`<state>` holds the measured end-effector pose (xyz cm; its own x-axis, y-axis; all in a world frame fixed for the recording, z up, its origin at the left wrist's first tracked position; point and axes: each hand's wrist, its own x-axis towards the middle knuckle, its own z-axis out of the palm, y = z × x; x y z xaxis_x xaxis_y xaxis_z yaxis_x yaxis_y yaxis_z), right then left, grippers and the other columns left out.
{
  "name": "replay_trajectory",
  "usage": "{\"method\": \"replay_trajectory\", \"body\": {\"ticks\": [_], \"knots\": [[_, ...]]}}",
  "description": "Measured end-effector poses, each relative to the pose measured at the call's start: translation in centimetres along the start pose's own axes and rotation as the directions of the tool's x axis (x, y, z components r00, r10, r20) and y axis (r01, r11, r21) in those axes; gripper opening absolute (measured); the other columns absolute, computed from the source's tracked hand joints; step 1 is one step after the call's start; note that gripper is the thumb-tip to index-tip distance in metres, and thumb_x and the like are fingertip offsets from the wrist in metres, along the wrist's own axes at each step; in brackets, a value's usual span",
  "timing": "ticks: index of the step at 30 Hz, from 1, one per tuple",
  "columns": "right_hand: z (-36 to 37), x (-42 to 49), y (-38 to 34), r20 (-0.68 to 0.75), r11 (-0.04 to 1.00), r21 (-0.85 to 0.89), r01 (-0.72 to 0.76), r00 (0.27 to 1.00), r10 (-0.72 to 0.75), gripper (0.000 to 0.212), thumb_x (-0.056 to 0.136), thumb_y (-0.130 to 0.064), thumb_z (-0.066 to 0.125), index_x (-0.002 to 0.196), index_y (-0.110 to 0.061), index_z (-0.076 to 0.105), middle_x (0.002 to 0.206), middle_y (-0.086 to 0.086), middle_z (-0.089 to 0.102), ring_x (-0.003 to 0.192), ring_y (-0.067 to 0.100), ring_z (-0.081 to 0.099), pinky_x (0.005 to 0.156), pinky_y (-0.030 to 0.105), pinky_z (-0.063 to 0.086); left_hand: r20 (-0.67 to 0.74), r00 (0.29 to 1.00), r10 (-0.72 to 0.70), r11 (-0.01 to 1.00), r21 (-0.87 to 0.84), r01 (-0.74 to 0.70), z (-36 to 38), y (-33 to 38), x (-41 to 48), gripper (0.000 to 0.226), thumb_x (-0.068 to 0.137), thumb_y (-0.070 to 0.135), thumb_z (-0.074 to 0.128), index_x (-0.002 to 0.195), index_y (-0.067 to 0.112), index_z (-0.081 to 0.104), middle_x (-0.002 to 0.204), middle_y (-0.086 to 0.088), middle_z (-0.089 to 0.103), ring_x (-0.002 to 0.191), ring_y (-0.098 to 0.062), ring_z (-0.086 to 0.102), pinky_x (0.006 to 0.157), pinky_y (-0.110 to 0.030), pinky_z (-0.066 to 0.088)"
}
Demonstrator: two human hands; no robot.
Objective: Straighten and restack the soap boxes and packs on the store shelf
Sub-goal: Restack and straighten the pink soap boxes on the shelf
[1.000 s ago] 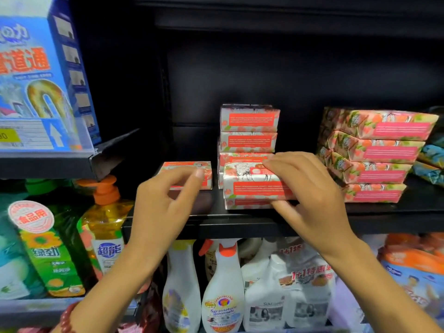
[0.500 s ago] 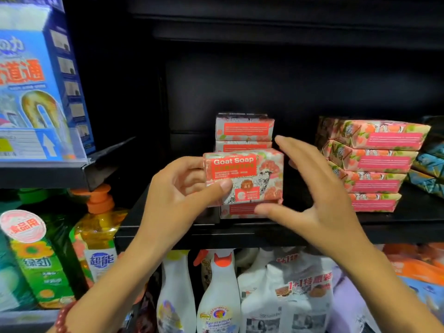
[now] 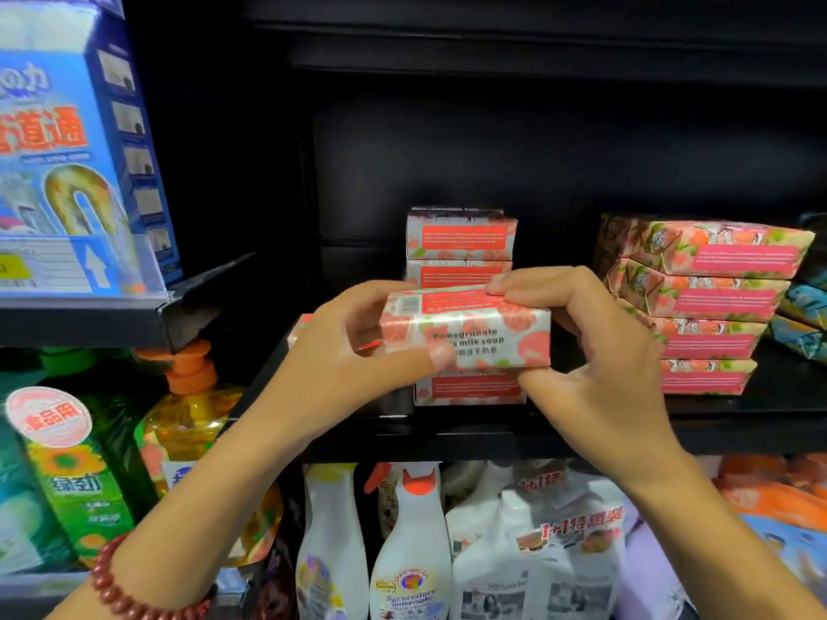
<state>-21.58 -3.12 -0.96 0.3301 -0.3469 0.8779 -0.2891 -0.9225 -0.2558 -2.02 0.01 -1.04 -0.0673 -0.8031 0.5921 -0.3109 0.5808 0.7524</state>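
Observation:
Both hands hold one pomegranate goat's milk soap box (image 3: 483, 326) in front of the black shelf (image 3: 447, 434). My left hand (image 3: 344, 351) grips its left end, thumb across the front face. My right hand (image 3: 581, 351) pinches its right end, fingers on top and thumb under it. Behind the box stands a stack of the same red-and-white boxes (image 3: 461, 237), its middle hidden; the lowest box (image 3: 470, 389) shows below. One more box (image 3: 299, 331) peeks out behind my left hand. A stack of pink floral soap packs (image 3: 707, 306) stands to the right.
A blue drain-cleaner box (image 3: 67, 149) stands on the upper left shelf. Below are an orange-pump bottle (image 3: 188, 409), green detergent (image 3: 67, 476) and white spray bottles (image 3: 411, 548). Blue-patterned packs (image 3: 801, 324) lie at the far right.
The box was lifted off the front stack and turned in my hands: its "Goat Soap" face showed half a second ago, another face shows now. My right hand closed onto its right end.

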Motion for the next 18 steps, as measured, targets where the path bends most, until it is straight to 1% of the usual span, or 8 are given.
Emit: {"method": "replay_trajectory", "body": {"ticks": [2,5,7,9,10,12,15,18], "knots": [[0.2,0.0,0.1,0.015,1.000,0.003,0.020,1.000,-0.020,0.035,0.072,0.000,0.065,0.103,-0.008,0.052,0.114,-0.007,0.054,0.115,0.004,0.051,0.095,0.017,0.044,0.007,1.000,0.024,0.999,0.023,-0.024,-0.2,0.1,-0.1,0.052,0.059,0.039,0.084,0.105,0.034,0.060,0.103,0.022,0.067,0.094,0.002,0.065,0.069,-0.008,0.050],[0.0,0.1,0.3,0.125,0.999,-0.005,-0.040,0.991,0.041,0.050,0.073,-0.008,0.074,0.113,-0.016,0.044,0.130,-0.006,0.047,0.126,0.005,0.043,0.100,0.020,0.041,-0.029,0.992,0.119,0.989,0.087,-0.116,-0.5,0.0,-0.5,0.058,0.058,0.039,0.086,0.108,0.032,0.057,0.106,0.023,0.065,0.098,0.004,0.063,0.071,-0.006,0.048],[-0.5,0.3,0.6,0.209,0.990,0.009,-0.144,0.968,0.139,0.069,0.071,-0.025,0.080,0.128,-0.018,0.042,0.137,-0.007,0.042,0.127,0.003,0.041,0.101,0.016,0.038,-0.047,0.982,0.184,0.972,0.155,-0.175,-0.5,-0.1,-0.6,0.063,0.059,0.042,0.085,0.112,0.033,0.052,0.111,0.023,0.061,0.105,0.002,0.060,0.076,-0.006,0.047],[-0.8,0.5,0.5,0.261,0.953,0.097,-0.287,0.931,0.254,0.087,0.064,-0.043,0.076,0.138,-0.025,0.036,0.135,-0.013,0.045,0.122,-0.002,0.045,0.097,0.012,0.040,-0.041,0.973,0.226,0.957,0.197,-0.213,-0.5,-0.3,-0.7,0.065,0.060,0.042,0.082,0.115,0.032,0.050,0.114,0.022,0.059,0.110,0.000,0.058,0.081,-0.008,0.047],[-0.8,0.6,0.4,0.273,0.923,0.153,-0.352,0.913,0.303,0.087,0.063,-0.048,0.074,0.139,-0.028,0.037,0.132,-0.016,0.049,0.118,-0.003,0.049,0.094,0.012,0.043,-0.035,0.970,0.242,0.950,0.210,-0.229,-0.4,-0.4,-0.7,0.068,0.060,0.041,0.084,0.117,0.029,0.049,0.115,0.021,0.058,0.111,-0.001,0.057,0.083,-0.010,0.047],[-0.7,0.8,0.3,0.277,0.864,0.250,-0.437,0.887,0.369,0.075,0.063,-0.048,0.071,0.132,-0.032,0.045,0.120,-0.019,0.060,0.107,-0.004,0.058,0.084,0.013,0.049,-0.015,0.965,0.264,0.943,0.214,-0.254,-0.2,-0.6,-0.7,0.069,0.061,0.040,0.083,0.119,0.024,0.049,0.117,0.019,0.056,0.113,-0.003,0.057,0.085,-0.012,0.048],[-0.8,1.3,0.1,0.264,0.853,0.256,-0.454,0.882,0.390,0.053,0.059,-0.043,0.071,0.109,-0.042,0.053,0.106,-0.031,0.061,0.094,-0.010,0.061,0.070,0.006,0.048,-0.004,0.952,0.306,0.928,0.226,-0.297,0.2,-0.8,-0.8,0.070,0.063,0.041,0.083,0.121,0.025,0.047,0.122,0.015,0.054,0.116,-0.006,0.055,0.090,-0.015,0.047],[-0.9,1.4,-0.3,0.215,0.871,0.253,-0.421,0.902,0.374,0.045,0.058,-0.038,0.074,0.102,-0.035,0.060,0.102,-0.021,0.066,0.094,-0.007,0.061,0.068,0.008,0.049,-0.008,0.948,0.318,0.913,0.270,-0.304,0.1,-0.9,-0.7,0.068,0.066,0.044,0.077,0.123,0.031,0.044,0.128,0.016,0.050,0.121,-0.006,0.051,0.095,-0.019,0.046]]}}
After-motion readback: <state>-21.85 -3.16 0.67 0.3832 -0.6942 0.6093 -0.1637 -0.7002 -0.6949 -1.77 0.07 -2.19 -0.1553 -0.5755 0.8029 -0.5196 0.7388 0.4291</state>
